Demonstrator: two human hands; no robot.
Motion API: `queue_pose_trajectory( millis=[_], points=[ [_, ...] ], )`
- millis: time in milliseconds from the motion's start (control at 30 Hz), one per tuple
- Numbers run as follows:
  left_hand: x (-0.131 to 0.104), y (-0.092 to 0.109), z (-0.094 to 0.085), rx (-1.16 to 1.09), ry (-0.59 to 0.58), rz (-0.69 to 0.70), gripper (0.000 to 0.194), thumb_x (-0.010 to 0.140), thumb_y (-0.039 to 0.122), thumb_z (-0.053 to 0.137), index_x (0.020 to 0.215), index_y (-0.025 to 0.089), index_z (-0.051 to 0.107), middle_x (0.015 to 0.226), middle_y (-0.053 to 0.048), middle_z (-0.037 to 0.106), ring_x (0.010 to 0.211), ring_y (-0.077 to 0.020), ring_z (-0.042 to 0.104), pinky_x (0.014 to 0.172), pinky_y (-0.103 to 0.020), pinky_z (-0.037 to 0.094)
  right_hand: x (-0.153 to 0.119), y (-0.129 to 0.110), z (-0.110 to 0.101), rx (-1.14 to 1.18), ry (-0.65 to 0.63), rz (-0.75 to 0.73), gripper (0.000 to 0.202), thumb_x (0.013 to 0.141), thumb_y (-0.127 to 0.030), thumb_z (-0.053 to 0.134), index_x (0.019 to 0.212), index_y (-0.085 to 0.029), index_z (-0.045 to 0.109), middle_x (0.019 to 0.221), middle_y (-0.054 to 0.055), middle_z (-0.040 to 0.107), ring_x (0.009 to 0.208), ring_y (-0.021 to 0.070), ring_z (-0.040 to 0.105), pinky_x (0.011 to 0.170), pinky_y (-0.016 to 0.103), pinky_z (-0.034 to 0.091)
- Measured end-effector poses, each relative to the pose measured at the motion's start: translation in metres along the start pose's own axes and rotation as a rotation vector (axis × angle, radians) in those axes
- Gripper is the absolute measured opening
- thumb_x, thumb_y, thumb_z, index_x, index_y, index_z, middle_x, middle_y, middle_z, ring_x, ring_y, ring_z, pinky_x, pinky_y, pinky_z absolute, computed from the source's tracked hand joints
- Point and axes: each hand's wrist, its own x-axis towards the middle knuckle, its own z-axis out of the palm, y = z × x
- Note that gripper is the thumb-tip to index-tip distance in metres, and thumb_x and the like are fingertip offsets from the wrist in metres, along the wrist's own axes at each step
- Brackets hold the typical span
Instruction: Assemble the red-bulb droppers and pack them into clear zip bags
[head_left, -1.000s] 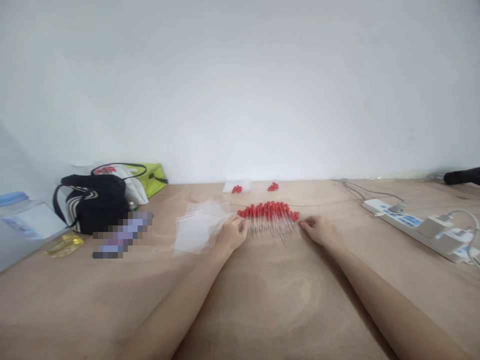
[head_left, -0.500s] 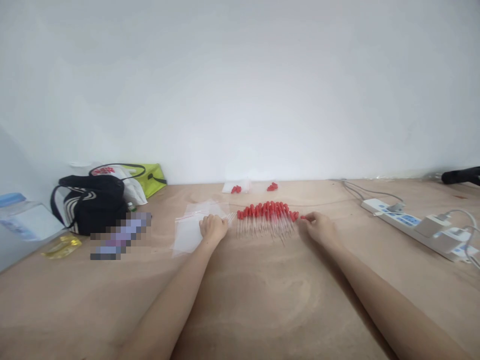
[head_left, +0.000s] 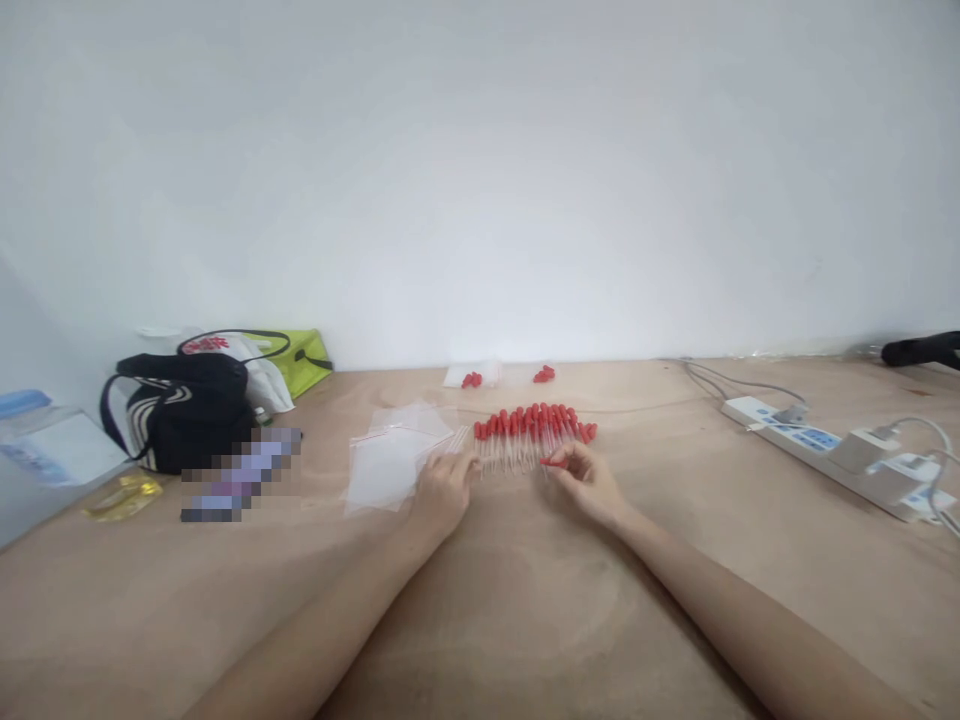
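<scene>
A row of thin clear droppers with red bulbs [head_left: 529, 425] lies at the middle of the wooden table. At the row's near right, my right hand [head_left: 589, 482] pinches a red bulb [head_left: 553, 463] between thumb and fingertips. My left hand [head_left: 444, 492] is closed at the near left of the row, beside the thin clear tubes. A slender tube seems to be at its fingertips, too small to make out surely. Flat clear zip bags [head_left: 386, 460] lie just left of this hand.
Two small bags with red bulbs [head_left: 471, 380] lie near the wall. On the left are a black bag [head_left: 187, 410], a green bag [head_left: 304, 362], a yellow wrapper [head_left: 126, 495] and a pixelated object [head_left: 244, 474]. A power strip [head_left: 802, 440] with cables stands right.
My right hand has moved left and nearer with a red bulb in its fingers. My left hand has shifted slightly right and nearer, away from the bags.
</scene>
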Motion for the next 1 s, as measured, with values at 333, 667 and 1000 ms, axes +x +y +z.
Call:
queue_pose_trajectory(
  millis=[333, 667, 1000],
  points=[
    [-0.014, 0.012, 0.002, -0.097, -0.009, 0.245, 0.024, 0.087, 0.018, 0.034, 0.086, 0.018, 0.057, 0.077, -0.003, 0.063, 0.071, -0.0156, 0.055, 0.072, -0.032, 0.035, -0.014, -0.014, 0.016, -0.183, -0.159, -0.152, 0.015, 0.076, -0.030, 0.053, 0.082, -0.020, 0.061, 0.087, 0.006, 0.058, 0.078, 0.0148, 0.056, 0.070, 0.030, 0.047],
    [-0.014, 0.012, 0.003, -0.133, -0.008, 0.279, 0.022, 0.087, 0.018, 0.036, 0.088, 0.018, 0.058, 0.081, -0.002, 0.065, 0.068, -0.0136, 0.055, 0.071, -0.031, 0.033, -0.014, -0.019, 0.014, -0.298, -0.219, -0.245, 0.013, 0.078, -0.023, 0.051, 0.084, -0.021, 0.063, 0.080, 0.004, 0.060, 0.075, 0.0143, 0.056, 0.070, 0.029, 0.045],
    [-0.016, 0.010, 0.006, -0.187, 0.003, 0.336, 0.023, 0.085, 0.013, 0.034, 0.083, 0.017, 0.058, 0.073, -0.001, 0.064, 0.065, -0.0121, 0.056, 0.063, -0.027, 0.030, -0.019, -0.018, 0.017, -0.408, -0.220, -0.385, 0.014, 0.083, -0.023, 0.044, 0.079, -0.019, 0.057, 0.074, 0.003, 0.061, 0.070, 0.0131, 0.055, 0.066, 0.026, 0.042]
  ],
)
